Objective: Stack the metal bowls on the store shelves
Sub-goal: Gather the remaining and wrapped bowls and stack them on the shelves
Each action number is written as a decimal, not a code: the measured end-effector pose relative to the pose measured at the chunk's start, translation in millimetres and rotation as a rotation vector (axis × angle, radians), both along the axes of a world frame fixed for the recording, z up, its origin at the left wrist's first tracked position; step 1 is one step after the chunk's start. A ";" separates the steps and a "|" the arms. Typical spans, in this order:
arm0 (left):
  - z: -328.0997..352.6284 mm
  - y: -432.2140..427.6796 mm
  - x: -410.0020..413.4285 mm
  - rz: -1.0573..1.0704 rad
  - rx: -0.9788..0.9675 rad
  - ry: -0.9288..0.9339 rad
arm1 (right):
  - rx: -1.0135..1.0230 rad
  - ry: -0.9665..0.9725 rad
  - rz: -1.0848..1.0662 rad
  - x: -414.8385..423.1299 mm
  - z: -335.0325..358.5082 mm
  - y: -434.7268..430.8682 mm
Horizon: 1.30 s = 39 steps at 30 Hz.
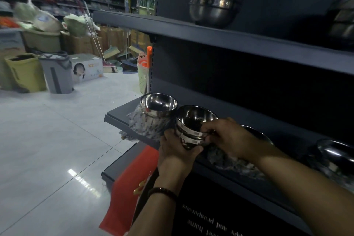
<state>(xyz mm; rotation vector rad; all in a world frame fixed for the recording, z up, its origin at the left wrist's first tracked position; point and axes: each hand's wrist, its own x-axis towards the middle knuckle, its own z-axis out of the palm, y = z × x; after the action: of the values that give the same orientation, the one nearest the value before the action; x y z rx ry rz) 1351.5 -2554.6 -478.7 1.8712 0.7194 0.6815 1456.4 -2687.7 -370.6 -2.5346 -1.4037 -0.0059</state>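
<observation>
Left hand [175,150], right hand [232,138], one bowl stack [191,122] (both gripping)

head cam | worn on the person's head, wide-angle, tilted forward and down | close in: left hand [176,151] and right hand [231,138] round the bowl stack [191,120] just under centre | shelves [210,30] fill 12 to 3 o'clock | floor [57,140] toward 9 o'clock

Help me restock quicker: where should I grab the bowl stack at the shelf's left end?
Probably its wall just under the rim, from the aisle side: the bowl stack stands upright, mouth up, with plastic wrap bunched round its base.
</observation>
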 end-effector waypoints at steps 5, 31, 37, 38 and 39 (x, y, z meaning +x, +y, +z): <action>-1.0 8.9 -4.3 -0.055 0.035 0.035 | 0.021 -0.049 -0.032 -5.0 -6.4 -2.3; 31.4 92.9 -7.3 0.074 0.242 0.135 | 0.562 0.199 -0.682 -78.9 -75.3 49.6; 29.4 99.4 -3.3 0.081 0.203 0.119 | 0.586 0.207 -0.653 -83.6 -72.2 54.7; 28.9 100.4 -3.3 0.078 0.196 0.111 | 0.591 0.194 -0.630 -82.1 -74.2 53.6; 28.5 101.0 -3.4 0.075 0.193 0.108 | 0.598 0.180 -0.606 -80.2 -77.1 52.6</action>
<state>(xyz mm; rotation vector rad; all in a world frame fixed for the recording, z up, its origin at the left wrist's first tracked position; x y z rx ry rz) 1348.1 -2453.6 -450.2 2.0789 0.8211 0.7237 1376.1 -2635.2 -447.7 -2.2570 -0.4298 -0.2558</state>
